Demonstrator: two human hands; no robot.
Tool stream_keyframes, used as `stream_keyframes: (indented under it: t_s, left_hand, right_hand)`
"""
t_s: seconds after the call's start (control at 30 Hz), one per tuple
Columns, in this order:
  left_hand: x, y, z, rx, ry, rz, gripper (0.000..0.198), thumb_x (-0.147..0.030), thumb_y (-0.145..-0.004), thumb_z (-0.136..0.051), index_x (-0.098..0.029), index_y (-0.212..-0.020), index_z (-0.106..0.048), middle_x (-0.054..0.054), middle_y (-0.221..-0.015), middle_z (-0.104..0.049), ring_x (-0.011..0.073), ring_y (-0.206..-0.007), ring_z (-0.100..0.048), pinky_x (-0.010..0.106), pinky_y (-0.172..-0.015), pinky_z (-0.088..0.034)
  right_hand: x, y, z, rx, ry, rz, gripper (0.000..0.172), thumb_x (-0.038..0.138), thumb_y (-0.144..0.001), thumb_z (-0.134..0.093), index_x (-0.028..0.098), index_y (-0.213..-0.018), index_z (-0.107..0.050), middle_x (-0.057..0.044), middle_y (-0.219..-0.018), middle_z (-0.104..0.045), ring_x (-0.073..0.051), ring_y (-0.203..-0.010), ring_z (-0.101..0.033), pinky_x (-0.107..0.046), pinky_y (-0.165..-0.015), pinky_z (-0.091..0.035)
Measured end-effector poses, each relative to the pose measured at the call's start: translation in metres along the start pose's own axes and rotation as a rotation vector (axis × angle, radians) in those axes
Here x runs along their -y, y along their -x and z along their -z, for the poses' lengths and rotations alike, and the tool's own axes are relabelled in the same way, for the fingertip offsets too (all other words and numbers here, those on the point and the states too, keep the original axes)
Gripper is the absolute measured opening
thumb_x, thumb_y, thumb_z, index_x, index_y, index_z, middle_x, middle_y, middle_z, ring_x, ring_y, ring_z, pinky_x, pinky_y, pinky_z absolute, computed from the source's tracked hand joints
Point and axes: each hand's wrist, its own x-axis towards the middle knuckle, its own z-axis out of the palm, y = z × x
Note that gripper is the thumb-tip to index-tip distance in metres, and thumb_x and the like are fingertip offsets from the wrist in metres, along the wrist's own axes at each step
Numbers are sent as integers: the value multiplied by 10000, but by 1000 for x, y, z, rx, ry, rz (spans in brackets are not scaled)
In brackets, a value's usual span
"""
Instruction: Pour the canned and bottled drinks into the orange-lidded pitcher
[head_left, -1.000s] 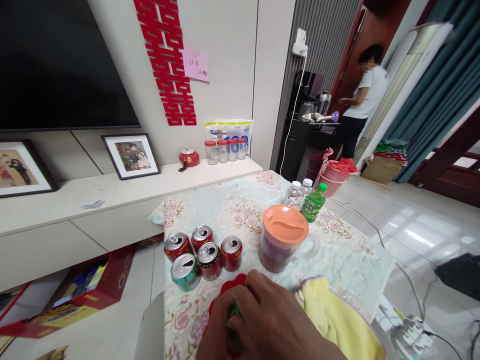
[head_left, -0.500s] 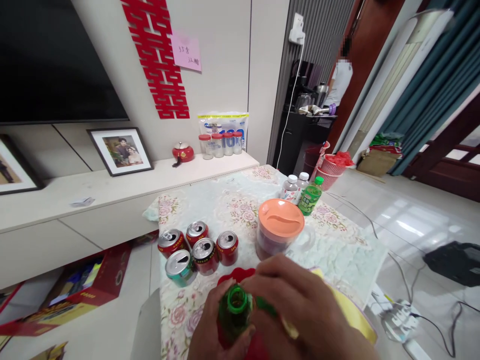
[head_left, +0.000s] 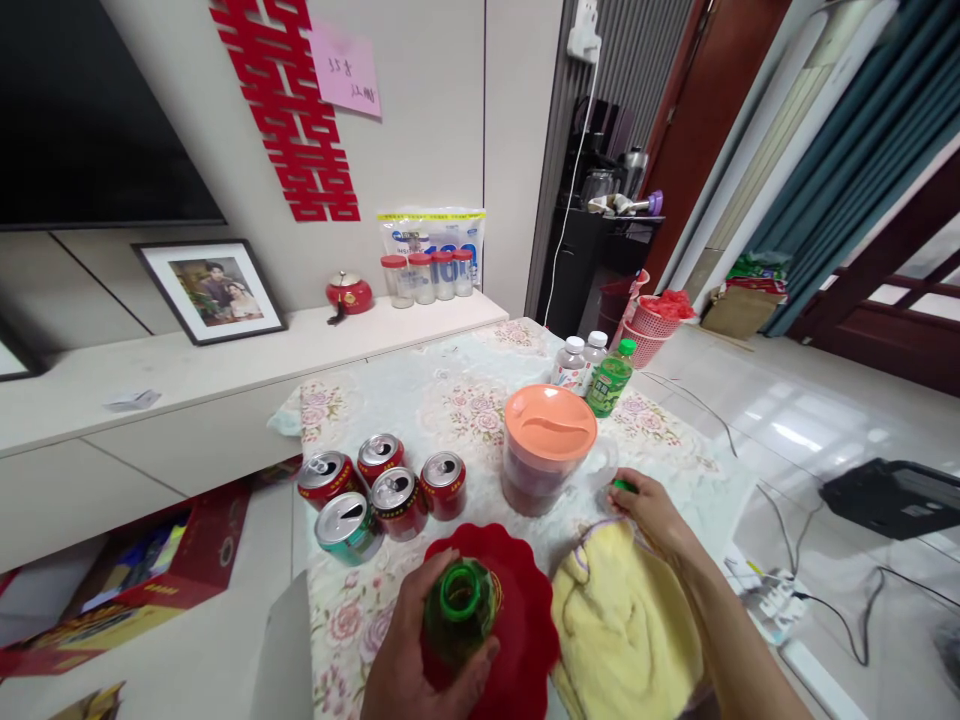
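Note:
My left hand (head_left: 420, 640) is wrapped round an uncapped green bottle (head_left: 463, 610), held upright over a red scalloped plate (head_left: 525, 620). Over at the right, my right hand (head_left: 637, 505) pinches a small green bottle cap (head_left: 624, 486) near the table surface, just beyond a folded yellow towel (head_left: 626, 620). Close to that hand stands a clear pitcher (head_left: 536, 485) with an orange lid (head_left: 551, 422) and dark contents. Left of the plate, several opened cans are grouped together, mostly red (head_left: 444, 486) with one teal can (head_left: 349, 528).
Two white-capped bottles (head_left: 571, 365) and a full green-capped bottle (head_left: 611, 378) stand behind the pitcher. A white cabinet (head_left: 315, 345) beyond the flowered tablecloth (head_left: 420, 400) holds red-lidded jars (head_left: 420, 280), a red pot (head_left: 349, 294) and a framed photo (head_left: 214, 290).
My right hand has moved away from the bottle's mouth to the right, carrying the green cap. My left hand still holds the bottle. The person in the background is out of view.

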Motion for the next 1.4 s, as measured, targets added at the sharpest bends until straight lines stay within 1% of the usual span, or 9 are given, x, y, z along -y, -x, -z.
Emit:
stream_keyframes:
  t_s: [0.2,0.33,0.5,0.57,0.73,0.9,1.13,1.27,1.4]
  left_hand:
    - [-2,-1,3,24,-16,6,592,-524,-867,-748,-259,-1385,-634,104,-1374,-766,342,-1300,-740,516,-1175,-583]
    - [-4,-3,6,52,-28,28,612,-525,-855,-765,-248,-1387,-642,114,-1378,-768,346,-1287,-750,511,-1150,-604]
    - [-10,-2,6,36,-11,55,615,-523,-845,-767,-249,-1382,-645,113,-1377,-769,348,-1283,-754,518,-1152,-606]
    - [-13,-1,5,23,-4,61,609,-530,-852,-757,-248,-1380,-644,117,-1380,-766,352,-1290,-750,523,-1152,-604]
    - [-14,-2,5,59,-18,43,595,-507,-864,-766,-257,-1390,-645,113,-1392,-763,345,-1296,-750,515,-1155,-604]
    - [-5,-7,12,133,-66,2,624,-490,-892,-783,-254,-1446,-620,125,-1430,-755,344,-1301,-758,510,-1143,-620]
    - [-2,-7,12,132,-84,-36,619,-462,-922,-760,-237,-1476,-600,147,-1443,-757,353,-1301,-765,514,-1111,-644]
    - [-6,-3,9,161,-42,12,622,-417,-939,-745,-252,-1513,-572,145,-1520,-712,350,-1383,-716,537,-1182,-591]
    - [-9,0,7,129,19,20,643,-378,-935,-732,-258,-1540,-551,146,-1565,-680,355,-1442,-670,560,-1233,-542]
  right_hand:
    - [-37,9,-29,274,142,-51,142,166,-1158,-721,61,-1221,-647,-23,-969,-597,-65,-680,-550,-106,-607,-505]
    - [-46,11,-41,274,189,46,429,134,-1061,-781,100,-1450,-602,-87,-1246,-606,-91,-816,-600,-141,-709,-550]
    - [-42,24,-25,133,308,159,766,610,-908,-769,62,-1429,-645,-38,-838,-603,-139,-639,-519,-197,-577,-425]
    - [-35,40,-13,35,348,218,842,761,-928,-637,68,-1407,-661,-69,-860,-629,-198,-718,-593,-256,-627,-470]
    - [-24,99,-9,17,444,384,642,717,-1064,-571,153,-1325,-736,-89,-1274,-661,-261,-1143,-664,-343,-968,-551]
    - [-26,131,-27,104,493,532,436,569,-1030,-667,224,-1251,-817,-37,-1217,-685,-250,-1107,-679,-344,-963,-543]
    - [9,86,-12,-222,235,540,581,683,-1077,-684,176,-1358,-725,-64,-1369,-637,-218,-1215,-664,-261,-984,-566]
    - [23,46,-22,-157,41,522,730,815,-966,-794,143,-1245,-745,-119,-1286,-665,-263,-1200,-658,-288,-1004,-564]
    - [24,15,-43,-56,-153,545,777,871,-932,-829,114,-952,-653,-83,-919,-651,-172,-859,-651,-226,-774,-546]
